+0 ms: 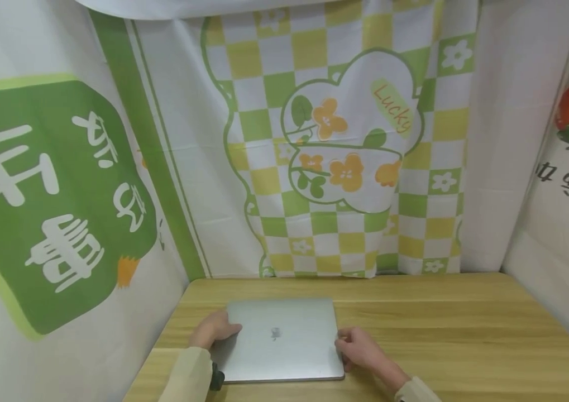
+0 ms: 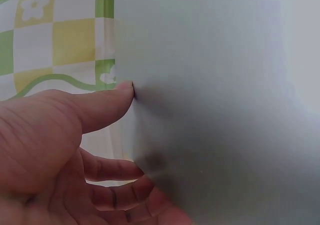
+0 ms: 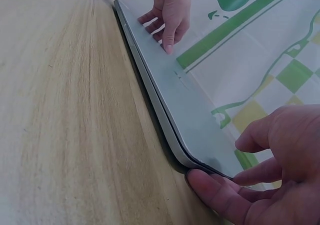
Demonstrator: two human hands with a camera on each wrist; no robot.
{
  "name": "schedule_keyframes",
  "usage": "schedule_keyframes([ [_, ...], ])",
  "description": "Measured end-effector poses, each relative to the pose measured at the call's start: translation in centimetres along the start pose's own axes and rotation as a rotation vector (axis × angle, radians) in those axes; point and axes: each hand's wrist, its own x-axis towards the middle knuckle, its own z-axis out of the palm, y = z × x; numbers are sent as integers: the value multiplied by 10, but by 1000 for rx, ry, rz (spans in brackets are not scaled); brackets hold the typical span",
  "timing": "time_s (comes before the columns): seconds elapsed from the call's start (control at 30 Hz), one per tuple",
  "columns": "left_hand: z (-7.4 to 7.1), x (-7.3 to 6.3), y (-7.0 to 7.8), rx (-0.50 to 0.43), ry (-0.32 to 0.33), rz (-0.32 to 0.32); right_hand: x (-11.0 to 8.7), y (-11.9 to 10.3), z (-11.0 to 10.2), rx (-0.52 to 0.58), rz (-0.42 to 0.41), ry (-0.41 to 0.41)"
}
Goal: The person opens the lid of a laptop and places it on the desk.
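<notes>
Behind everything we see a hanging cloth (image 1: 309, 240) with green, yellow and white checks and the word "Lucky". Before it spreads the wood-grained worktop (image 1: 455, 335), and on the near part of this, left of its middle, is a closed silver laptop (image 1: 289, 349), lid up. We find its long axis running left to right, crosswise to the person, with one long side facing the cloth and the other facing us; whether its underside rests fully on the wood we cannot tell. Two pale sleeves (image 1: 187, 371) reach in from below.

At the laptop's left side is the left hand (image 1: 216, 328). Its grip is narrow: we see the thumb laid on the lid just inside the edge, while the fingers bend beneath. The right hand (image 1: 362, 350) is at the opposite side, close to the near corner. Its grip is narrow too, the fingers curled at the edge and touching it, while one digit stands off the lid.

On the left wrist we notice a dark device (image 1: 216, 377). Smallest is the apple logo (image 1: 276, 333) mid-lid, too faint for us to read its direction surely.
</notes>
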Motion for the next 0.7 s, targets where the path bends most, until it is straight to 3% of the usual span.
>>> schedule_keyframes([
  [0.47, 4, -3, 4, -43, -19, -33, -6, 6, -10, 36, 5, -32],
  [0.7, 6, -5, 9, -39, -28, -14, -10, 10, -15, 48, 12, -34],
])
